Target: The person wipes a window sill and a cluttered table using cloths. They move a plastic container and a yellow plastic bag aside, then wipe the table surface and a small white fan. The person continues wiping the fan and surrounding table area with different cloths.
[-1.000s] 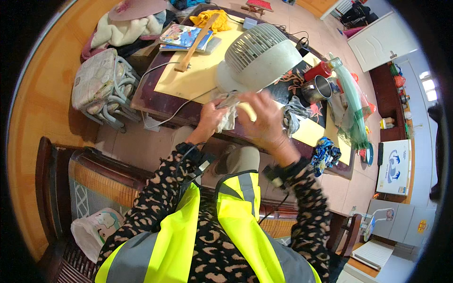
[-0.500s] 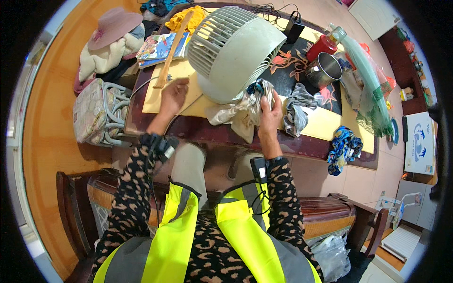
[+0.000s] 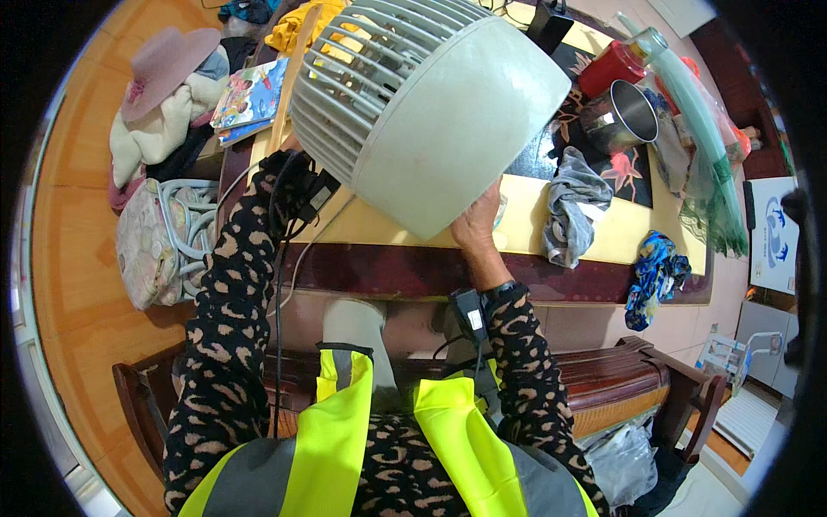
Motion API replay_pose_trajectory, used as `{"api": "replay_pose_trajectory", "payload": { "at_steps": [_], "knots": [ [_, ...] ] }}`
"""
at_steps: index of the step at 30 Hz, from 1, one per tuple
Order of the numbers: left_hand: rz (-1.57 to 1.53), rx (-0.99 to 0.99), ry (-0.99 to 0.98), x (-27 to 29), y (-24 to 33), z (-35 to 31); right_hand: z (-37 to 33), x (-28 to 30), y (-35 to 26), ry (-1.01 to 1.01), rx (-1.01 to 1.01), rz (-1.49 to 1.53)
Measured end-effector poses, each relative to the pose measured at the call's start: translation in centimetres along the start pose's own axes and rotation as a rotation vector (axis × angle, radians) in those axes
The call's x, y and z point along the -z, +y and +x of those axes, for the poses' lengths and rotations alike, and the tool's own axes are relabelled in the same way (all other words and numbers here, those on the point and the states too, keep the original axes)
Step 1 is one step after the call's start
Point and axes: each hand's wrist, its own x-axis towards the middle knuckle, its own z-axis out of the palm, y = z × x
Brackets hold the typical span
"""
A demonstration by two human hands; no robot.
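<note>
Big pale fan (image 3: 457, 129) up at twelve o'clock from the middle of the view, filling the space above the table (image 3: 388, 274), its slatted grille facing off toward eleven! The right hand (image 3: 478, 220) is in at one o'clock, against the lower edge of the housing, with the fingers tucked behind the shell; how wide they are, or whether anything is pinched in them, I cannot tell. Over at half past ten, only a sliver of the left hand (image 3: 294, 143) peeks out beside the grille; its fingers are hidden, so no call there either.

The step in hand looks like handling the fan from both sides, steadying or tipping it; the base is out of sight, so whether it bears on the table is anyone's guess. I judge the next move calls for firm support on both flanks, with the round shell kept from rolling.

Round the dial: crumpled grey cloth (image 3: 575, 207) between two and three, metal cup (image 3: 622, 116) at two, blue patterned cloth (image 3: 656, 276) at three, books (image 3: 252, 93) near half past ten, beside the wooden stick (image 3: 291, 82).
</note>
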Motion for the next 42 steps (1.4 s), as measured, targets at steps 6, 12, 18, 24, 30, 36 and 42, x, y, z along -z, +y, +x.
{"api": "replay_pose_trajectory", "payload": {
  "at_steps": [6, 12, 18, 24, 30, 36, 42],
  "knots": [
    [0.002, 0.024, -0.063, 2.3, 0.6, -4.4, 2.4, -0.4, 3.2, -0.345, -0.036, 0.056],
    [0.044, 0.097, -0.185, 1.4, 4.0, -10.4, 8.9, -1.9, 5.2, -0.412, -0.017, 0.109],
    [0.334, 0.036, -0.145, -0.8, 7.1, -11.5, 6.2, 0.3, 3.1, -0.344, 0.157, -0.219],
    [0.374, 0.068, -0.093, -1.5, 7.4, -11.6, -3.2, 0.8, -3.4, -0.082, 0.214, -0.003],
    [0.414, -0.012, 0.021, -2.8, 5.7, -11.6, -9.8, -1.5, -10.5, -0.156, 0.33, -0.12],
    [0.413, 0.075, 0.005, -2.2, 7.2, -12.1, -7.7, 0.0, -8.2, -0.203, 0.275, -0.166],
    [0.499, 0.256, 0.027, -2.8, 10.4, -11.8, -2.1, -0.1, -5.4, -0.033, 0.155, -0.068]
  ]
}}
